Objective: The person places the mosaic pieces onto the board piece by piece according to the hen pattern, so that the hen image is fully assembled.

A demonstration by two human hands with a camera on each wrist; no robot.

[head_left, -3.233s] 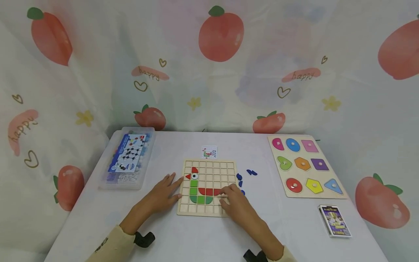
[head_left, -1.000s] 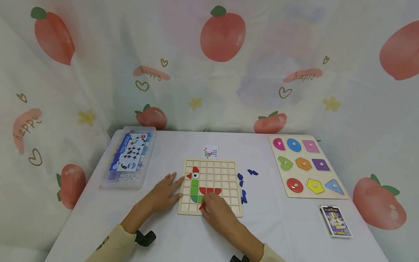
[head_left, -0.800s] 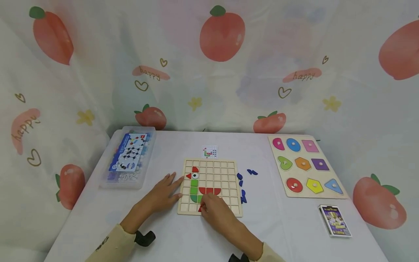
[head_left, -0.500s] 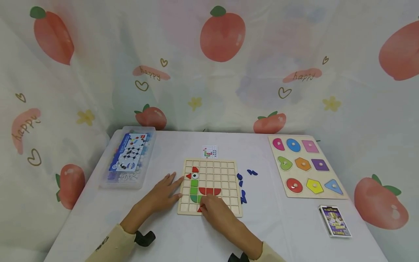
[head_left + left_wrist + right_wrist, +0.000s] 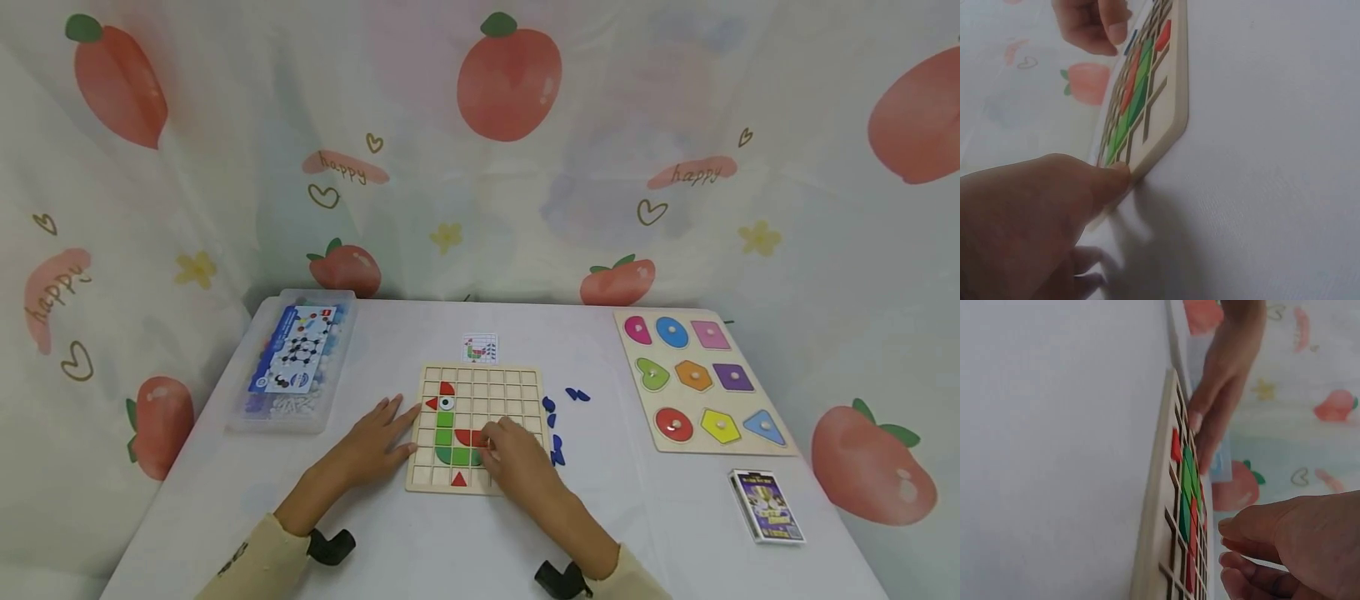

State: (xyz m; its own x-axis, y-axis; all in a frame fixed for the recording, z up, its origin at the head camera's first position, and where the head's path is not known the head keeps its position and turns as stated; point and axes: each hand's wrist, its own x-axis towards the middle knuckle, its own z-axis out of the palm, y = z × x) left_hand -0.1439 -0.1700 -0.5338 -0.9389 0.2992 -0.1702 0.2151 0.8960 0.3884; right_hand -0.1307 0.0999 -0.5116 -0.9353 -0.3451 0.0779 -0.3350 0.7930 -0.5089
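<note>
A wooden grid board [image 5: 522, 385] lies mid-table with flat coloured pieces set in its cells. They form a bird: green squares [image 5: 445, 428], a round eye piece [image 5: 446, 403], a red quarter-round piece [image 5: 447, 388] and red pieces [image 5: 467, 437] along the body. A red triangle [image 5: 459, 480] sits in the bottom row. My left hand [image 5: 372, 446] rests at the board's left edge, fingertips and thumb touching it. My right hand [image 5: 522, 467] is above the board's right part, hiding some cells; in the right wrist view its loosely bent fingers [image 5: 1241, 528] hold nothing visible.
Several dark blue pieces [image 5: 557, 451] lie right of the board. Behind it is a small pattern card [image 5: 480, 348]. A clear plastic case [image 5: 330, 400] stands left, a shape puzzle board [image 5: 720, 400] right, and a card box [image 5: 767, 507] at front right.
My right hand brought a red triangle to the board's bottom row, let go of it, and moved up and right. My left hand has stayed at the board's edge.
</note>
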